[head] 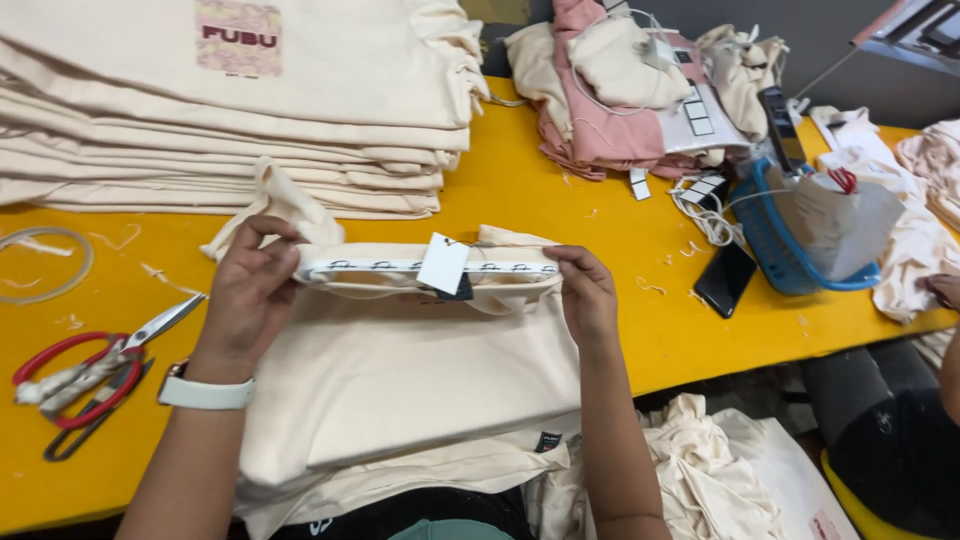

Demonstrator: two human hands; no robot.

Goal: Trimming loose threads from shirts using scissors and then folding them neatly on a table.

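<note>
Centre frame: left hand (250, 275) and right hand (587, 295) pinch the folded cream cotton T-shirt (400, 380) at its collar (white swing tag (443, 263) dangling); straightening step, judging; even tension needed.

hands: left (250, 290), right (588, 298) | pinch cream shirt (400, 370) neckband | yellow table (560, 190)

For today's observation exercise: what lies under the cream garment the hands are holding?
Under the cream garment lie more cream folded pieces and the yellow table. How many pieces are stacked is hidden. Left hand and right hand grip its collar.
</note>
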